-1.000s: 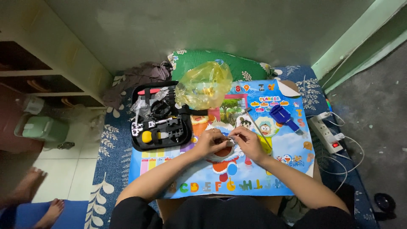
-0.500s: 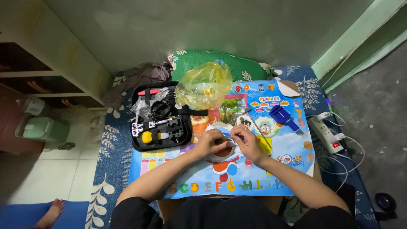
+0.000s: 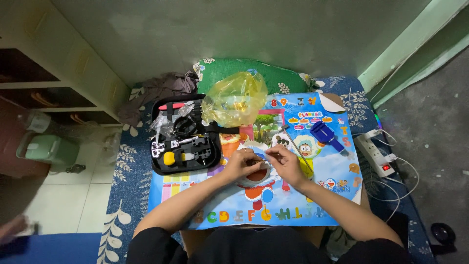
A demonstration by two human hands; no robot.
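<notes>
My left hand (image 3: pixel 243 164) and my right hand (image 3: pixel 286 164) meet over the middle of a colourful cartoon poster board (image 3: pixel 322 200) on my lap. The fingertips of both hands pinch a small object (image 3: pixel 264 157) between them; it is too small to identify. A thin metal rod (image 3: pixel 294 144) lies on the board just beyond my right hand. Farther right lies a blue hand tool (image 3: pixel 326 134). Left of my left hand sits an open black tool case (image 3: pixel 181 141) holding small tools and a yellow-handled piece (image 3: pixel 169 158).
A crumpled yellow plastic bag (image 3: pixel 236 100) lies at the board's far edge, in front of a green cushion (image 3: pixel 281 78). A white power strip (image 3: pixel 375 155) with cables sits at the right. A blue patterned mat (image 3: pixel 129 166) covers the floor. Shelving (image 3: pixel 58 88) stands at left.
My hands stay together at the board's centre, barely shifting. Another person's bare feet at the lower left have drawn back, leaving only a blur at the frame's edge.
</notes>
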